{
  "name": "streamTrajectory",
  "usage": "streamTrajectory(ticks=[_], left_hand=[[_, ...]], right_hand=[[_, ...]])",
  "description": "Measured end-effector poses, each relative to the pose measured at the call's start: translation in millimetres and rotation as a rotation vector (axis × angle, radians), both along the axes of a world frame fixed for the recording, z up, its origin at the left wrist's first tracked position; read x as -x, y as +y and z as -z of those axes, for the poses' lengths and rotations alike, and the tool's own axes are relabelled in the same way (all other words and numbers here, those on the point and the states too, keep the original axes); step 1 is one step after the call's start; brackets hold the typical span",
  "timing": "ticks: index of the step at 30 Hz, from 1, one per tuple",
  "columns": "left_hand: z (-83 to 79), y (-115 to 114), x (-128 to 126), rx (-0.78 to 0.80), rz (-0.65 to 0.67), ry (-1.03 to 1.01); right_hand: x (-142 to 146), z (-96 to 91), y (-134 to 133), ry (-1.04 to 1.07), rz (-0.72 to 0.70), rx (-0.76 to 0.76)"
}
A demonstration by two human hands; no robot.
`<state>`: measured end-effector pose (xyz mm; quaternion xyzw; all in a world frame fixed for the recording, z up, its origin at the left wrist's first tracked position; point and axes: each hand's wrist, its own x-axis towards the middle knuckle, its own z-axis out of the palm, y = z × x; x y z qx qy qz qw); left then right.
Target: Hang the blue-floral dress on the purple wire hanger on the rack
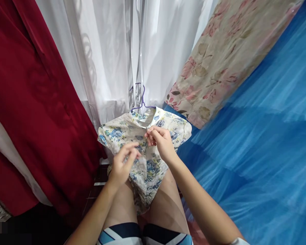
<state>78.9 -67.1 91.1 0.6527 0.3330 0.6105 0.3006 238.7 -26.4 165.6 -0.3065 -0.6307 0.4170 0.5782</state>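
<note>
A small white garment with a blue flower print (pixel 117 134) hangs on a purple hanger (pixel 142 98) and drapes over my knees. My right hand (pixel 160 139) pinches the front of the garment just below its collar. My left hand (pixel 123 161) hovers over the cloth a little lower, fingers bent and apart, touching or nearly touching the fabric.
A dark red curtain (pixel 28 102) hangs at the left and a white sheer curtain (pixel 104 51) behind the garment. A floral cloth (pixel 219 58) and a blue net fabric (pixel 265 143) fill the right side. My bare legs and striped shorts (pixel 142 234) are below.
</note>
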Motion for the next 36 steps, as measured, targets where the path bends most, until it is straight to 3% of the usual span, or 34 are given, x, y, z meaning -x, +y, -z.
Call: streamTrajectory(ticks=[3,6,14,17,19,22,25,29,32,36], left_hand=[[-62.1,26.2,-0.8,-0.121,-0.041,0.194],[-90.1,40.1,-7.5,-0.221,-0.104,0.368],[-88.5,50.6,-15.7,-0.321,-0.286,0.209],[-94.7,52.6,-12.0,-0.362,-0.375,0.137],[-101.8,56.5,0.3,-0.386,-0.431,0.039],[-107.4,70.2,37.9,-0.364,-0.471,-0.110],[-95.7,90.0,85.8,-0.197,-0.453,-0.343],[-51.9,111.1,120.8,0.176,-0.382,-0.688],[-7.9,116.8,109.3,0.318,-0.368,-0.627],[43.2,115.5,69.5,0.371,-0.292,-0.367]], right_hand=[[-3.2,-6.1,-1.0,-0.012,-0.002,-0.037],[-4.2,-5.7,2.4,-0.025,-0.002,-0.048],[-0.6,15.9,14.4,-0.026,0.017,0.018],[4.0,28.4,20.7,-0.074,0.041,0.052],[6.9,41.3,23.3,-0.088,0.030,0.101],[6.3,60.1,18.3,-0.052,-0.038,0.139],[2.3,69.4,4.0,0.023,-0.066,0.140],[3.1,72.2,-13.9,0.019,-0.106,0.176],[1.6,79.1,-18.6,-0.015,-0.109,0.191],[-21.9,102.9,-13.9,-0.013,-0.062,0.168]])
